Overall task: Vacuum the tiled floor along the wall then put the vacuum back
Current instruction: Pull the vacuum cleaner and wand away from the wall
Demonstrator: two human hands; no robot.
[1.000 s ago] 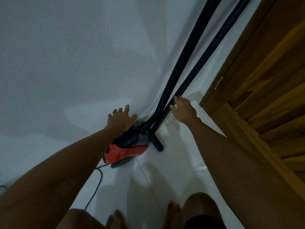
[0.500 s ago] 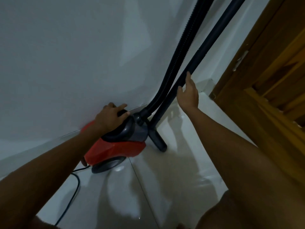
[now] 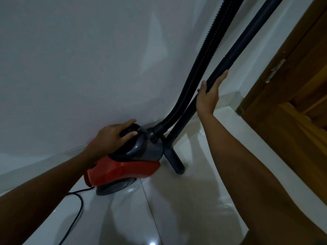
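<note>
Since a moment ago my right hand (image 3: 208, 99) slid up the wand (image 3: 228, 59), fingers straight, steadying it; left hand (image 3: 113, 137) curls over the vacuum (image 3: 127, 167) handle, parking it

No readable text in view

The red and grey plastic canister vacuum (image 3: 123, 167) shows no legible label, brand, number or sign on its body.

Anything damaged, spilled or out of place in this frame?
One thing: the wooden door frame at right shows a pale chipped patch, like damage. Otherwise nothing stands out. The red canister vacuum sits upright by the wall, left hand on its handle, right hand steadying the wand.
</note>
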